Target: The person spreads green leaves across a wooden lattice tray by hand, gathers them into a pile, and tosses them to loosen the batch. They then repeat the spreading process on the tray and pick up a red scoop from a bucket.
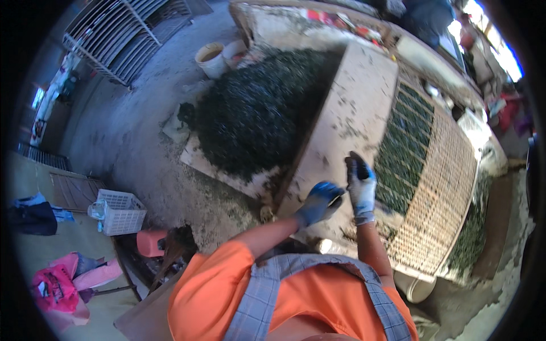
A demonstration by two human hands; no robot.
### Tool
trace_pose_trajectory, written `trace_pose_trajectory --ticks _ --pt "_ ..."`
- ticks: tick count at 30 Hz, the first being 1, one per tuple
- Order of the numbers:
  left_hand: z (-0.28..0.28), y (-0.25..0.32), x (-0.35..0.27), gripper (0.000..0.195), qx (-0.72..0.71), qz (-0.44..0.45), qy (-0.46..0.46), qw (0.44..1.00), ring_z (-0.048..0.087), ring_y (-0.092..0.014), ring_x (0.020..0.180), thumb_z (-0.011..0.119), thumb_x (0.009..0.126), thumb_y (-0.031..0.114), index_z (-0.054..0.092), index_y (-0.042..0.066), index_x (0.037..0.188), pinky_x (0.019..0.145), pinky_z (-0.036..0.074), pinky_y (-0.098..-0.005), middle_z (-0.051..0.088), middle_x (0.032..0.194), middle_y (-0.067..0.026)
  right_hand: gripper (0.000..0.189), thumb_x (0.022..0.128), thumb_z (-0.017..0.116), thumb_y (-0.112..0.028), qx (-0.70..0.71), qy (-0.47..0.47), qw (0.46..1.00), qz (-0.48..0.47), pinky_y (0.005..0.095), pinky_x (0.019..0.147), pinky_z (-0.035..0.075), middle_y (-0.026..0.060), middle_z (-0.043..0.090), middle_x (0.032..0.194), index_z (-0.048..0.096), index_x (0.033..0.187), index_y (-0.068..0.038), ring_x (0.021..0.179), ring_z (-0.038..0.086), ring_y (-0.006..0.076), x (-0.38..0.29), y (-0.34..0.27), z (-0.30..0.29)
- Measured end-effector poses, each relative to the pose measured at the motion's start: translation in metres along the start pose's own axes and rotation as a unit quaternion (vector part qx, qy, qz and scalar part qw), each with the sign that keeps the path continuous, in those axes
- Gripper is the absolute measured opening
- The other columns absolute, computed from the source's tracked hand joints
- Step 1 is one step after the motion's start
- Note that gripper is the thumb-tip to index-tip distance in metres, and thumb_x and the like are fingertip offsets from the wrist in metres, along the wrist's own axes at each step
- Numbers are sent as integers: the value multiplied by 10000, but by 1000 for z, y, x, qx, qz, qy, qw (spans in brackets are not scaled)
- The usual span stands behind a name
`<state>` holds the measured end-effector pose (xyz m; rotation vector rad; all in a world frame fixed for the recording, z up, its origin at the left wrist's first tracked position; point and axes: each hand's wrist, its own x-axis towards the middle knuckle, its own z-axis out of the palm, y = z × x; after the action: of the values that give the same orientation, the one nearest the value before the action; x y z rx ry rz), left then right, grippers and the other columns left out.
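My left hand (322,202), in a blue and grey work glove, is above the near end of a pale board (328,140) strewn with loose dark bits. Whether it holds anything is blurred. My right hand (361,185), gloved in blue and white with dark fingers, hovers just beside it, over the board's right part. Its fingers point away from me, and its grip is unclear. Right of the board lies a woven mat (445,187) with rows of dark green leafy material (403,149) between thin strips. A large dark green heap (260,111) lies left of the board.
Two buckets (212,59) stand behind the heap. A slatted rack (117,40) is at the upper left. On the left are a white plastic crate (123,212), a pink plastic container (151,243) and pink cloth (59,285). A low wall (281,27) runs behind the board.
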<state>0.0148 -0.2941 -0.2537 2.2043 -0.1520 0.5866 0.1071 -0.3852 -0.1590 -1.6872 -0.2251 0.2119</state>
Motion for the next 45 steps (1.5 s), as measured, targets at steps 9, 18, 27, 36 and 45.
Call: trace_pose_trajectory --ticks 9,18,27,36,45 --pt "-259 -139 -264 228 -179 -458 414 766 599 -189 866 614 870 78 646 -60 1049 762 517 -293 645 966 -105 1138 696 804 -368 -540 -187 820 -24 517 1045 414 211 14 1603 79 1561 -222 1375 303 482 104 48 326" --pt "-258 -198 -280 333 -473 -414 530 570 539 -191 1034 523 940 148 599 -85 1165 940 451 -282 602 1139 -124 294 771 604 -204 -483 -222 847 -36 420 814 530 203 692 957 685 1030 -91 943 653 388 132 26 320" --pt "-387 -130 6 400 -457 -206 246 830 439 -201 1287 489 986 121 457 37 1376 1093 392 -362 442 1425 -103 325 723 612 -238 -379 -107 842 -368 419 721 570 209 687 763 689 943 -11 734 680 367 112 -271 280" --pt "-379 -146 176 362 11 -99 43 994 551 -227 1181 474 943 102 535 42 1295 1044 434 -367 555 1329 -133 177 783 600 -227 -547 32 599 -584 405 598 537 122 676 706 690 710 -92 648 673 279 164 -357 279" --pt "-294 -177 139 382 -674 -273 1 686 618 -208 1049 301 978 90 645 74 1143 971 468 -330 663 1155 -80 589 799 660 -301 -282 -28 820 -497 541 1080 331 218 442 1414 522 1324 -73 1313 404 427 87 -97 276"
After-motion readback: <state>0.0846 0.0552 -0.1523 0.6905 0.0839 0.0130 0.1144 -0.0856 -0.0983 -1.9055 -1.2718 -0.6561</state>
